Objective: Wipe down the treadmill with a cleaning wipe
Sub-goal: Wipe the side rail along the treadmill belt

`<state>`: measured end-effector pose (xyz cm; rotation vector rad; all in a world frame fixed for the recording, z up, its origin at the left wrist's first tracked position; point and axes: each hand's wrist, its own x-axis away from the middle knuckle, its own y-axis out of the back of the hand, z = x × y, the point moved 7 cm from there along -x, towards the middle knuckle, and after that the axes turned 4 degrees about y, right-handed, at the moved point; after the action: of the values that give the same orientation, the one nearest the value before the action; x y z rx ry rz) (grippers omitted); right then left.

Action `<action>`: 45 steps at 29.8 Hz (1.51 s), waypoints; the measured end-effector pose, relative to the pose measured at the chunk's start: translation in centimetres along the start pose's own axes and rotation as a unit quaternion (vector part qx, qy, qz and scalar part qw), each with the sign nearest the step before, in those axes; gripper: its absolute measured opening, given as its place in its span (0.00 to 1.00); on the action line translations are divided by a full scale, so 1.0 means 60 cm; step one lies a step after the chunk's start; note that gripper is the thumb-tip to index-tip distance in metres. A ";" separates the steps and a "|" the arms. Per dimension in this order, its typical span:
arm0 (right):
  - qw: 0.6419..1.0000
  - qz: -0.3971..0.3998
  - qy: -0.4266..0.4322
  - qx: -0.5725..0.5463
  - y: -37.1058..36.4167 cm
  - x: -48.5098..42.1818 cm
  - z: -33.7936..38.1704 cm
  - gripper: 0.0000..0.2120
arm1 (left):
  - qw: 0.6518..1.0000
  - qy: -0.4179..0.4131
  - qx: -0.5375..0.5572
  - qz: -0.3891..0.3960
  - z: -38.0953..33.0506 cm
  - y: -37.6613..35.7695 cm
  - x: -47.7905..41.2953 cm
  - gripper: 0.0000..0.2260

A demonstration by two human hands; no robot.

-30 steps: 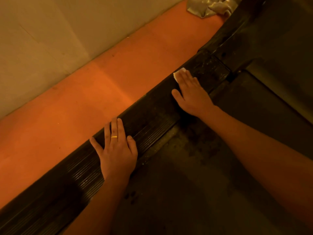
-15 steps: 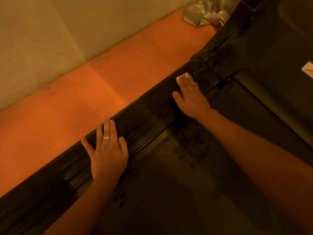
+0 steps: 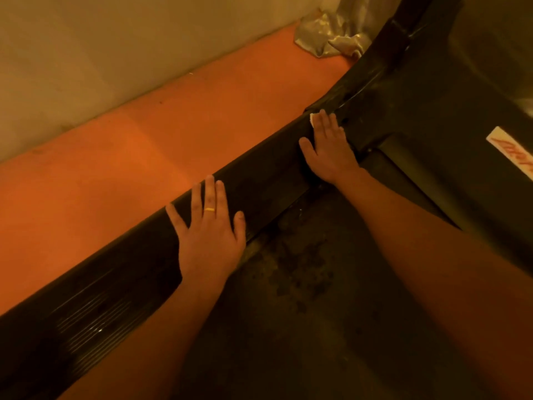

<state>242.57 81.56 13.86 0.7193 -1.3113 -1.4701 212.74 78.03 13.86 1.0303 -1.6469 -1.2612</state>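
Wipe point(image 3: 312, 118) white, mostly under right hand point(image 3: 328, 153)

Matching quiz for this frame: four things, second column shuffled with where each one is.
1 left hand
2 cleaning wipe
3 crumpled cloth
4 white label

A on the orange floor by the wall
B flat on the side rail, wearing a ring
C pressed under the right hand
D on the treadmill housing, right edge of view

Pairs: 1-B, 2-C, 3-A, 4-D
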 end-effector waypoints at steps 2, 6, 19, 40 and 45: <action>1.000 -0.008 0.007 -0.019 -0.002 0.011 0.008 0.33 | 1.000 -0.004 0.001 0.000 -0.002 0.000 0.001 0.30; 0.997 -0.012 0.079 -0.021 -0.027 0.101 0.010 0.33 | 1.000 -0.003 -0.003 0.008 -0.001 0.001 -0.001 0.30; 0.963 -0.167 -0.006 -0.213 0.000 0.115 -0.072 0.22 | 1.000 -0.005 -0.009 0.021 -0.006 0.003 -0.005 0.31; 0.963 -0.203 -0.141 -0.108 0.061 0.056 -0.149 0.22 | 0.999 -0.001 -0.030 0.015 -0.013 0.004 -0.008 0.31; 0.996 -0.088 -0.014 0.027 0.046 0.040 -0.172 0.31 | 1.000 -0.001 -0.023 0.017 -0.015 0.006 -0.009 0.31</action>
<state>251.90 75.81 14.51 0.8708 -1.3417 -1.5935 213.72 78.29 14.30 0.9708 -1.6230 -1.2718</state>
